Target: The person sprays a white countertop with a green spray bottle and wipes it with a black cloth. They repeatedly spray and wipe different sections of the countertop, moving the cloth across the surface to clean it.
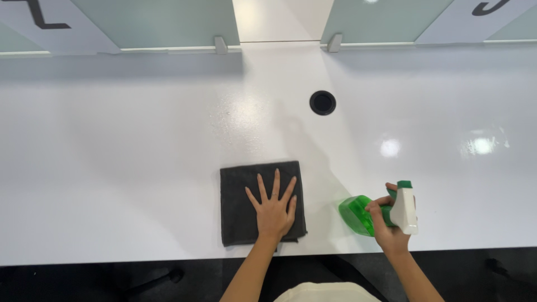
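Head view, left hand (273,213) flat on grey cloth (238,204), right hand (390,230) gripping spray bottle (358,215)

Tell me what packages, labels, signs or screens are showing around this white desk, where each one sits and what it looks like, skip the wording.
Green translucent plastic spray bottle with white trigger head: near desk edge, tipped sideways, gripped by the right hand; no label visible.
White paper sign, black marking: far left, on the pale green glass partition, cut off by the frame.
White paper sign, black marking: far right partition, also cut off.
No screens.
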